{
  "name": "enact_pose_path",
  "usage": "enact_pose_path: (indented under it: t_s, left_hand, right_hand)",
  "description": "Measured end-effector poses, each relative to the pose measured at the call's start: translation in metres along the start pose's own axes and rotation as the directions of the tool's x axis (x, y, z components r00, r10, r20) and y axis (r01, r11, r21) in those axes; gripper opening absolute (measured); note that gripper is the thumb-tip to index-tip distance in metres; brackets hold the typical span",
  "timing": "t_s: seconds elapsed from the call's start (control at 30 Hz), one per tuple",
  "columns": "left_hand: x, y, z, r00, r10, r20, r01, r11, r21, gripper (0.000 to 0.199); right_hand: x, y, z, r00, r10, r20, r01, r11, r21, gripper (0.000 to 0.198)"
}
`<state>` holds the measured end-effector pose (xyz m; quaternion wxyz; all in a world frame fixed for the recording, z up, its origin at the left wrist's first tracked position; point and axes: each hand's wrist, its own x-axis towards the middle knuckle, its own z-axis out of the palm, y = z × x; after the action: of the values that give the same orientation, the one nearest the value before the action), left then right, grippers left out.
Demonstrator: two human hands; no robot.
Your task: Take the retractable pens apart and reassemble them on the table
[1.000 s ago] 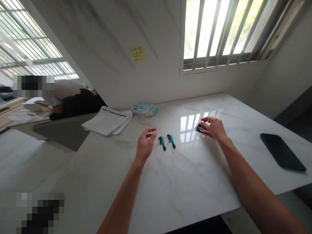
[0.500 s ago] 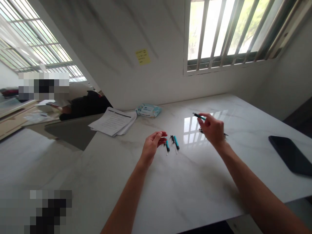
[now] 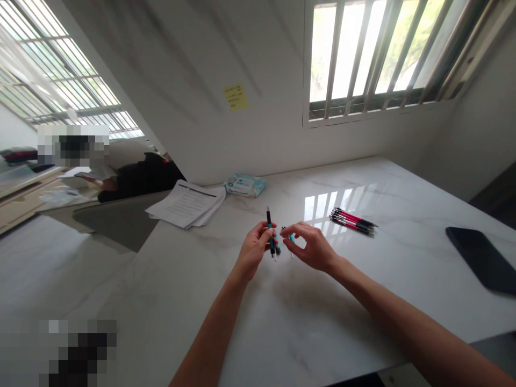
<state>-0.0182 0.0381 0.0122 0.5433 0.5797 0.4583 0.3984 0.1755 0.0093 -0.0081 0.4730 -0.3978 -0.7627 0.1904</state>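
A teal-and-black pen point(image 3: 269, 217) stands nearly upright, tip up, between the thumb and fingers of my left hand point(image 3: 253, 244). Just behind and below it, a black-ended teal pen barrel point(image 3: 278, 250) and a thin white refill point(image 3: 276, 258) lie on the table, partly hidden by that hand. To the right, my right hand point(image 3: 316, 246) hovers with thumb and fingers apart, holding nothing visible. Its fingertips are close to a second set of pen parts, a teal barrel point(image 3: 292, 238) with a white refill point(image 3: 292, 255), which they partly cover.
Several red-and-black pens point(image 3: 351, 221) lie in a row on the marble-patterned table point(image 3: 314, 333). A dark phone-like slab point(image 3: 479, 258) rests at the right. Printed papers point(image 3: 183, 204) and a blue wipes packet point(image 3: 245, 185) lie near the wall. Another person point(image 3: 137, 169) sits at the far left.
The teal-and-black pen has passed from my right hand to my left. My right hand has moved left and down to the loose pen parts, uncovering the red pens.
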Motion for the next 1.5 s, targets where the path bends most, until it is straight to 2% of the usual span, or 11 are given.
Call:
enact_pose_path:
  t_s: [0.07, 0.13, 0.17, 0.23, 0.43, 0.63, 0.97, 1.07, 1.2, 1.4, 1.5]
  left_hand:
    - [-0.001, 0.003, 0.002, 0.988, 0.15, -0.034, -0.133, 0.944, 0.303, 0.026]
    - [-0.005, 0.006, 0.006, 0.957, 0.292, 0.006, -0.244, 0.789, 0.564, 0.025]
    - [-0.006, 0.007, 0.008, 0.944, 0.326, 0.047, -0.281, 0.723, 0.631, 0.026]
    - [-0.01, 0.009, 0.011, 0.932, 0.343, 0.118, -0.325, 0.647, 0.689, 0.028]
    - [-0.014, 0.005, 0.016, 0.924, 0.306, 0.228, -0.374, 0.604, 0.704, 0.032]
    - [-0.014, 0.005, 0.016, 0.949, 0.249, 0.193, -0.308, 0.601, 0.738, 0.032]
    - [-0.013, 0.007, 0.013, 0.953, 0.211, 0.215, -0.3, 0.596, 0.745, 0.044]
    - [-0.012, 0.005, 0.012, 0.957, 0.224, 0.183, -0.282, 0.582, 0.762, 0.041]
    - [-0.012, 0.004, 0.014, 0.96, 0.229, 0.16, -0.266, 0.576, 0.773, 0.04]
    - [-0.013, 0.006, 0.016, 0.961, 0.216, 0.171, -0.265, 0.555, 0.789, 0.04]
    - [-0.013, 0.008, 0.015, 0.964, 0.206, 0.168, -0.258, 0.567, 0.782, 0.04]
  right_hand:
    - [0.001, 0.006, -0.002, 0.987, 0.139, -0.081, -0.136, 0.99, 0.036, 0.02]
    - [0.001, 0.014, -0.004, 0.958, 0.255, -0.131, -0.25, 0.967, 0.054, 0.04]
    - [0.001, 0.017, -0.005, 0.944, 0.294, -0.149, -0.288, 0.956, 0.058, 0.048]
    - [0.002, 0.024, -0.007, 0.928, 0.335, -0.16, -0.328, 0.942, 0.07, 0.058]
    - [0.001, 0.031, -0.002, 0.908, 0.406, -0.101, -0.376, 0.899, 0.225, 0.063]
    - [0.002, 0.027, -0.001, 0.919, 0.387, -0.074, -0.353, 0.893, 0.278, 0.059]
    - [0.004, 0.027, -0.008, 0.955, 0.298, 0.003, -0.287, 0.919, 0.269, 0.042]
    - [0.006, 0.027, -0.01, 0.955, 0.292, 0.048, -0.289, 0.884, 0.366, 0.036]
    - [0.008, 0.026, -0.011, 0.944, 0.305, 0.123, -0.322, 0.785, 0.529, 0.035]
    - [0.007, 0.03, -0.01, 0.918, 0.392, 0.066, -0.368, 0.776, 0.512, 0.039]
    - [0.007, 0.029, -0.011, 0.915, 0.399, 0.061, -0.369, 0.766, 0.527, 0.035]
